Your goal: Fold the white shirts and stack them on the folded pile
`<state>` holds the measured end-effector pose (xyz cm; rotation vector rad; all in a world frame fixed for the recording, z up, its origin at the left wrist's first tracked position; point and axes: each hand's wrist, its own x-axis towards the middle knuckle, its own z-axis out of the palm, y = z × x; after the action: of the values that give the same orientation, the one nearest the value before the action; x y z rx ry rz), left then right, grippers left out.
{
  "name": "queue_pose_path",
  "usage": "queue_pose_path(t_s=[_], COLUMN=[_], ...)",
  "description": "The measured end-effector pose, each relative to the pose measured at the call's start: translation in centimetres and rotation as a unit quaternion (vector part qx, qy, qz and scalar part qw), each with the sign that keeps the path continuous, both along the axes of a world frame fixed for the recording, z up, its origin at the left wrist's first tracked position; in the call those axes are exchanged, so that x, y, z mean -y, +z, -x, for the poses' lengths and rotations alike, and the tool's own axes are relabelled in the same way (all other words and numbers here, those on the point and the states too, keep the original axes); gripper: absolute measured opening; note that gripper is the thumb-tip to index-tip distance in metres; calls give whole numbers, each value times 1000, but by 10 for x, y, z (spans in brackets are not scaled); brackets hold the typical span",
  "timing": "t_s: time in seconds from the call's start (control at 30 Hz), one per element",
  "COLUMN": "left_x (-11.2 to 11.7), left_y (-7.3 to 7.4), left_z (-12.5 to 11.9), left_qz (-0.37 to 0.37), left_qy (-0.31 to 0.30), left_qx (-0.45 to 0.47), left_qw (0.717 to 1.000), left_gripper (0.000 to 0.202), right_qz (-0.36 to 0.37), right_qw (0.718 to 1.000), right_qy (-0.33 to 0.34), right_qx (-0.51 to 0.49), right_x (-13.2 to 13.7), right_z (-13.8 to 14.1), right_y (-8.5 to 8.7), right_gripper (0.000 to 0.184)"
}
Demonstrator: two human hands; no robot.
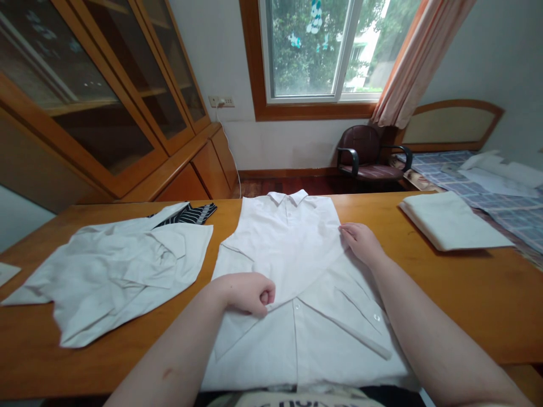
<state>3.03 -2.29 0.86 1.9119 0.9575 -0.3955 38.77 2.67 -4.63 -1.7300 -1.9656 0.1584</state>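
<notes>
A white collared shirt (288,237) lies flat on the wooden table (466,282), collar pointing away from me, both sleeves folded in across its body. My left hand (248,293) is closed in a pinch on the folded sleeve edge near the shirt's middle. My right hand (358,240) rests on the shirt's right side with fingers curled down on the cloth at the fold; I cannot tell whether it grips the fabric.
A crumpled pile of white shirts (119,271) lies on the left, with a dark striped garment (190,213) behind it. A folded white cloth (452,226) sits at the right. Beyond are a chair (365,152), a bed (500,192) and wooden cabinets (106,107).
</notes>
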Motion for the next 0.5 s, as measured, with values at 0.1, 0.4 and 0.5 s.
queue_pose_path(t_s=[0.1, 0.4, 0.5], left_x=[-1, -4, -10], left_y=[-1, -6, -12], left_z=[1, -4, -6], left_qz=[82, 178, 26], left_qy=[-6, 87, 184], left_qx=[-8, 77, 152], left_qw=[997, 977, 971], left_gripper=[24, 22, 17], right_qz=[18, 43, 68], right_qw=[998, 997, 991], right_qy=[43, -17, -64], right_qx=[39, 65, 94], right_x=[2, 1, -2], right_z=[5, 8, 6], right_y=[2, -4, -7], right_gripper=[27, 30, 34])
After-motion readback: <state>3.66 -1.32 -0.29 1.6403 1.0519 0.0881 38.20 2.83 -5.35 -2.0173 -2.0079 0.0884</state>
